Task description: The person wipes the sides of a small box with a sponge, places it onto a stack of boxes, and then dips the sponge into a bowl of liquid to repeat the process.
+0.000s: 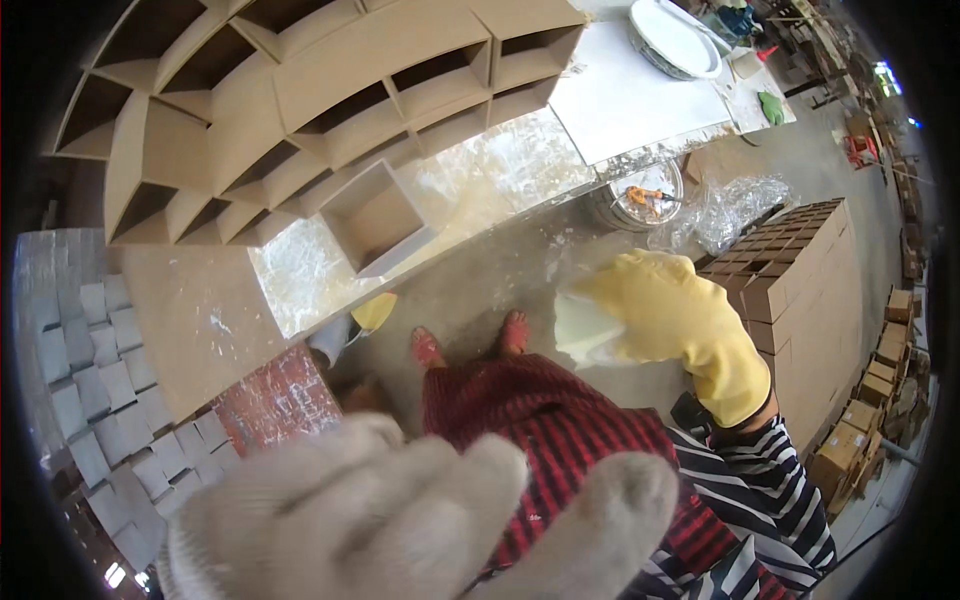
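My left hand (pixel 400 520), in a whitish knit glove, is raised very near the camera and blurred. Its fingers are loosely bent, the thumb stands apart, and no object shows in it. A long yellow rubber glove covers my right hand (pixel 650 300), held out over the floor to the right of my feet. Its fingers close on a pale, whitish-yellow pad (pixel 585 325) that looks like a sponge or folded cloth; the grip is partly hidden. On the bench before me sits a small open-topped box (pixel 385 220), beside a large brown compartmented board unit (pixel 240 130).
The bench (pixel 500 165) is smeared with white. At its far right lie a white panel (pixel 640 100) and a round white basin (pixel 675 40). A bucket (pixel 640 200) with an orange-handled tool stands below. Stacked brown boxes (pixel 800 290) stand right, grey-white blocks (pixel 105 370) left.
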A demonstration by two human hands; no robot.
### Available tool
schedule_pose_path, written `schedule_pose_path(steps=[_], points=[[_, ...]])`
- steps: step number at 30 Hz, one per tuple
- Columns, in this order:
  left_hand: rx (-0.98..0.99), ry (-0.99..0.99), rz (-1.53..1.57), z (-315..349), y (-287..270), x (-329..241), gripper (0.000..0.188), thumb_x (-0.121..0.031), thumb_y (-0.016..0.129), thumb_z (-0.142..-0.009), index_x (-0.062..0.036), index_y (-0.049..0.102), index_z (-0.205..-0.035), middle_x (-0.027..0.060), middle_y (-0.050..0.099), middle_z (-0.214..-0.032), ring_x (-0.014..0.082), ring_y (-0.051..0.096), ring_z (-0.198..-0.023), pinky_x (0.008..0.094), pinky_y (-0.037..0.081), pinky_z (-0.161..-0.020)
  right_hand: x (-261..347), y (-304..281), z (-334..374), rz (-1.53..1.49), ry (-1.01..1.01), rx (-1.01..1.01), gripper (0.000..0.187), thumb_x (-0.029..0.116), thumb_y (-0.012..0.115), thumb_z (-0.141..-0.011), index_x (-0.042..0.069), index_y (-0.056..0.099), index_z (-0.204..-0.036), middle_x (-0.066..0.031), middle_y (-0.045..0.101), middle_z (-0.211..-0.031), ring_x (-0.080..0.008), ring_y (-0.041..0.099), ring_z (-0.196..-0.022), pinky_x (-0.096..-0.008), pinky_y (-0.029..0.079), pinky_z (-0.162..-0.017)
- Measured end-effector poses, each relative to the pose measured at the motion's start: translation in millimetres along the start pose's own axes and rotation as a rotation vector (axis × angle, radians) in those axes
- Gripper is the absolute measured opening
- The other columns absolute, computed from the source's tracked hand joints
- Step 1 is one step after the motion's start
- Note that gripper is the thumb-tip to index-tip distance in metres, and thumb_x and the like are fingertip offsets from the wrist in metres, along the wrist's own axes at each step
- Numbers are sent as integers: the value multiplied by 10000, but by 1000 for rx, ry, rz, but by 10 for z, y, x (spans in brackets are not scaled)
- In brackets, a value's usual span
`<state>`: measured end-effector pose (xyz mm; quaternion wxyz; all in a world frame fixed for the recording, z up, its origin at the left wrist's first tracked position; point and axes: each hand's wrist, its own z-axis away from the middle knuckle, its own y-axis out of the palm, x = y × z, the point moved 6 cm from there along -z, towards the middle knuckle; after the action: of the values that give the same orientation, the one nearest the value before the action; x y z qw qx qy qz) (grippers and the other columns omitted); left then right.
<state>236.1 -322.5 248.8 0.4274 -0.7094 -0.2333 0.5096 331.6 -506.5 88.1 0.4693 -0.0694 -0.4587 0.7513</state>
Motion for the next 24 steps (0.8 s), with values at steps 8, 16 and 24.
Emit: schedule_pose_path(steps=[8, 16, 24], points=[[-270, 254, -238, 198, -532, -287, 437, -223, 673, -864, -138, 647, -1292, 31, 699, -982, 192, 694, -804, 312, 553, -747, 76, -210, 25, -7, -73, -133, 509, 152, 809, -694, 156, 651, -1178, -102, 701, -1061, -341, 643, -1085, -442, 531, -867], [-422, 543, -375, 232, -700, -649, 432, -220, 695, -843, -157, 669, -1269, 34, 704, -981, 198, 694, -790, 322, 561, -747, 21, -394, 316, 5, 20, -200, 480, 214, 814, -684, 163, 662, -1137, -111, 716, -1011, -356, 668, -1021, -457, 536, -829], [-539, 803, -687, 325, -773, -930, 428, -218, 717, -821, -175, 691, -1246, 37, 709, -979, 204, 694, -775, 332, 569, -747, -73, -332, 351, -1, 38, -198, 536, 227, 823, -666, 192, 660, -1176, -107, 697, -1047, -332, 649, -1039, -420, 523, -834]])
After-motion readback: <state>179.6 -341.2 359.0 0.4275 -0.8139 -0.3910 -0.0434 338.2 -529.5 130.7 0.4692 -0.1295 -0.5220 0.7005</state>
